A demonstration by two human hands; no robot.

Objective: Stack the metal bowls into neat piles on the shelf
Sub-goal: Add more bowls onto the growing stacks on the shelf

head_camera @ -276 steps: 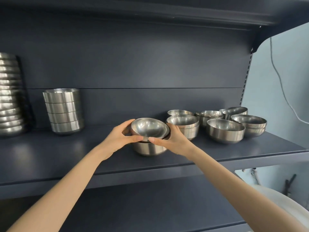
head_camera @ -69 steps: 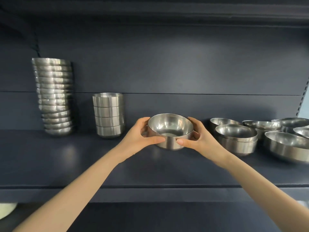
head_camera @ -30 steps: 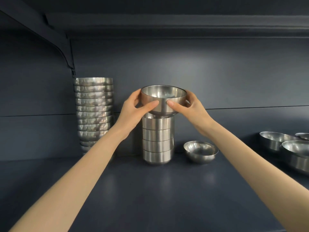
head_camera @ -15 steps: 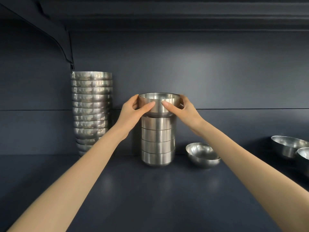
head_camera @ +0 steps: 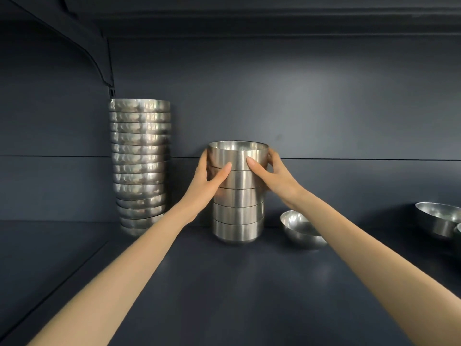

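Note:
A straight-sided metal bowl (head_camera: 238,154) sits nested on top of a short pile of matching bowls (head_camera: 238,218) in the middle of the dark shelf (head_camera: 224,283). My left hand (head_camera: 210,179) grips its left side with the thumb across the front. My right hand (head_camera: 270,174) grips its right side the same way. A tall pile of wider hammered bowls (head_camera: 141,166) stands to the left, apart from the short pile. One loose round bowl (head_camera: 300,229) lies just right of the short pile, partly behind my right forearm.
More loose bowls (head_camera: 440,221) sit at the far right edge of view. A dark bracket (head_camera: 99,53) comes down from the shelf above, over the tall pile. The shelf's back wall stands close behind both piles.
Both hands have lowered the bowl from above the short pile down onto it, so it now sits nested on top. The hands still hold it.

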